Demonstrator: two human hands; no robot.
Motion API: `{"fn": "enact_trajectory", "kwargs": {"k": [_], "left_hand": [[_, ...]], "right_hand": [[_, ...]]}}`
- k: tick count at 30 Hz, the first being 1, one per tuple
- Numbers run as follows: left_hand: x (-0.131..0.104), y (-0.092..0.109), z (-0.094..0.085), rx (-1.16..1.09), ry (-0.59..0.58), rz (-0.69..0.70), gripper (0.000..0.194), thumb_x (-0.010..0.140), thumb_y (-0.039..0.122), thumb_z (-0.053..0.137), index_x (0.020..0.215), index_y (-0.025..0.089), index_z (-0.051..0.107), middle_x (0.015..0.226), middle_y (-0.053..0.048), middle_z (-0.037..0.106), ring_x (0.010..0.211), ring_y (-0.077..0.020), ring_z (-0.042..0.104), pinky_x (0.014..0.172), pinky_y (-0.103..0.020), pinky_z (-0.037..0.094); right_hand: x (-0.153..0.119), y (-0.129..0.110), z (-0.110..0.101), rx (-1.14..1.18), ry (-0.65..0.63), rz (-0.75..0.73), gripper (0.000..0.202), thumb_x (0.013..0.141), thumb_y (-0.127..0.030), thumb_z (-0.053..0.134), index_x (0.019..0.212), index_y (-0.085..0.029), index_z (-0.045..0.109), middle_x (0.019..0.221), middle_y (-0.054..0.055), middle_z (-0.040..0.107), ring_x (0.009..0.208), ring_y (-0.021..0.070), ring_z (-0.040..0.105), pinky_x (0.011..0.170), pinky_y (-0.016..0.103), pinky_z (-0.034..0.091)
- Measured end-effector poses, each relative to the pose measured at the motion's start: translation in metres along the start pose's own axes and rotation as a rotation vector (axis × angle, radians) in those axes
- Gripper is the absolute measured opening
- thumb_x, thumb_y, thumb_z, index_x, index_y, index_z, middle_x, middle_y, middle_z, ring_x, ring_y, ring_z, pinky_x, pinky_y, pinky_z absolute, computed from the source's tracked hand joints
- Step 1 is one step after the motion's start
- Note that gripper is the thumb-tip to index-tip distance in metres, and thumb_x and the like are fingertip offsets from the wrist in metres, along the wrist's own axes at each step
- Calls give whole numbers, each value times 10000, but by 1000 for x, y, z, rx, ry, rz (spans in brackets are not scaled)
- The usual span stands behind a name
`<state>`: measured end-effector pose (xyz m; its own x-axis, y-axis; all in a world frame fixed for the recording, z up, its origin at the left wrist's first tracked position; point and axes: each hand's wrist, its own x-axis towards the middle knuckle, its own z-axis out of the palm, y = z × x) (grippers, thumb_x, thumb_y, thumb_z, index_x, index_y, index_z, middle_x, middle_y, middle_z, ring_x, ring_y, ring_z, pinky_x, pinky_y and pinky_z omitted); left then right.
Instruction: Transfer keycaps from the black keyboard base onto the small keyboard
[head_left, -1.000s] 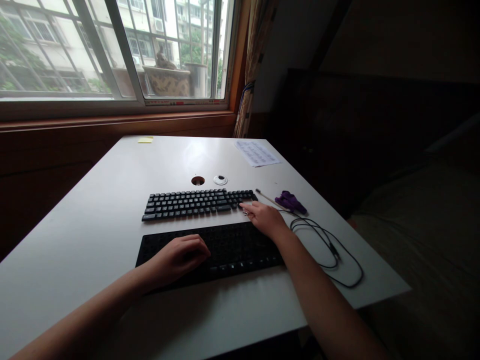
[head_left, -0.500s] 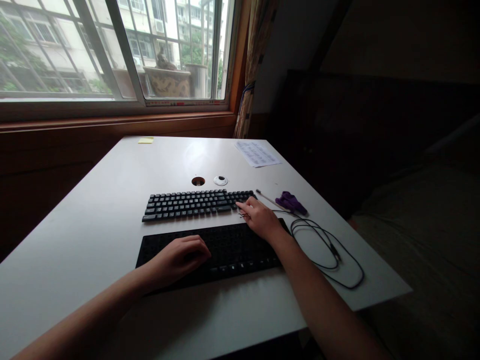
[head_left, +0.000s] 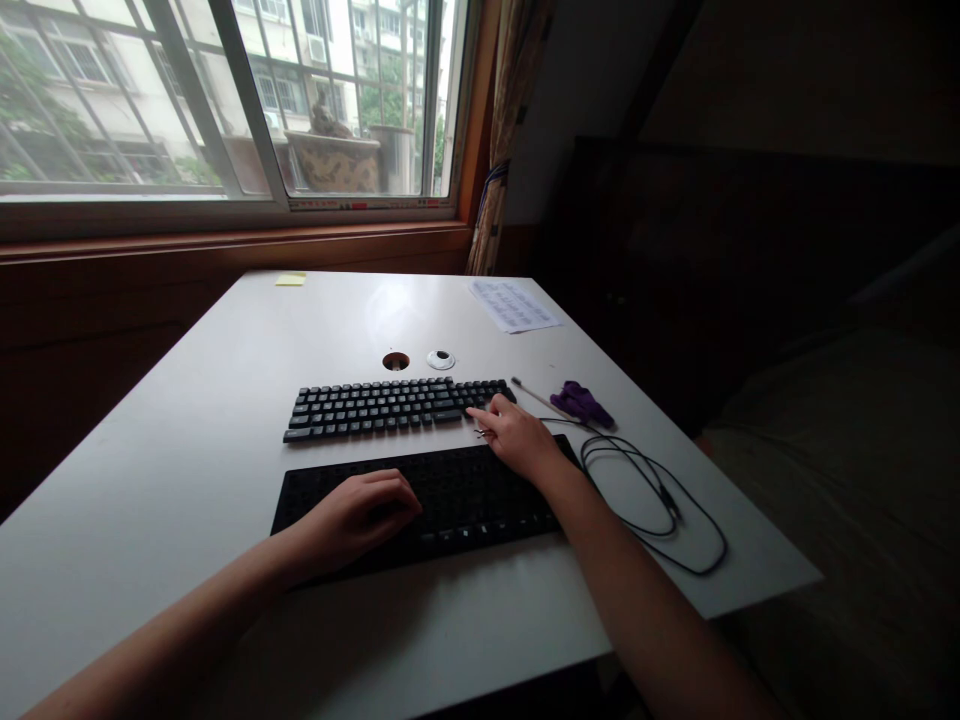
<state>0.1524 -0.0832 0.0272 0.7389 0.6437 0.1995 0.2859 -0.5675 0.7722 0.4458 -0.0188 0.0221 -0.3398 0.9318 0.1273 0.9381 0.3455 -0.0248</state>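
Note:
A black keyboard base (head_left: pixel 480 500) lies in front of me, its upper part largely without keycaps; a row of keys shows along its near edge. My left hand (head_left: pixel 367 510) rests over its left half, fingers curled together and fingertips hidden. Beyond the base, loose black keycaps (head_left: pixel 375 408) stand in rows on the table. My right hand (head_left: pixel 514 432) is at the right end of these rows, closed round a small metal tool (head_left: pixel 482 433) with thin prongs. Its index finger points out and touches or nearly touches a keycap near the rows' lower right.
Right of the keycaps lie a thin brush-like stick (head_left: pixel 536 398), a purple cloth (head_left: pixel 581 403) and a coiled black cable (head_left: pixel 675 510). Farther back on the white table (head_left: pixel 172 400) are a round hole (head_left: pixel 396 361), its white cover (head_left: pixel 441 359), printed paper (head_left: pixel 516 305) and a yellow note (head_left: pixel 291 280).
My right hand has shifted very slightly left, its index finger now by a keycap a little further left. My left hand and the keyboard base look unmoved.

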Motion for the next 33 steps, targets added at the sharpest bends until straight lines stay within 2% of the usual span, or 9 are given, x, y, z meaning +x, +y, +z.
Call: {"fn": "enact_trajectory", "kwargs": {"k": [8,16,33], "left_hand": [[0,1,0,6,2,1,150,948,214,508,990,173,646,942,-55,639,803,-128,612,717,-237,497],[-1,-1,0,-2,2,7,152,949,206,504,992,172,645,942,-57,641,803,-128,615,717,-238,499],[-1,-2,0,0,-5,12,155,953,216,503,999,173,645,955,-63,641,818,-135,616,731,-252,508]], "right_hand": [[-1,0,2,-7,1,3,435,944,-263,463,1364,-344,545,1103,46,571,975,179,588,745,252,453],[-4,2,-2,-19,58,91,416,983,-315,379,1362,-301,551,1111,61,595,967,194,595,736,266,460],[-4,3,-2,-57,-22,114,411,980,-330,380,1349,-338,563,1114,59,599,972,199,592,762,276,456]]}}
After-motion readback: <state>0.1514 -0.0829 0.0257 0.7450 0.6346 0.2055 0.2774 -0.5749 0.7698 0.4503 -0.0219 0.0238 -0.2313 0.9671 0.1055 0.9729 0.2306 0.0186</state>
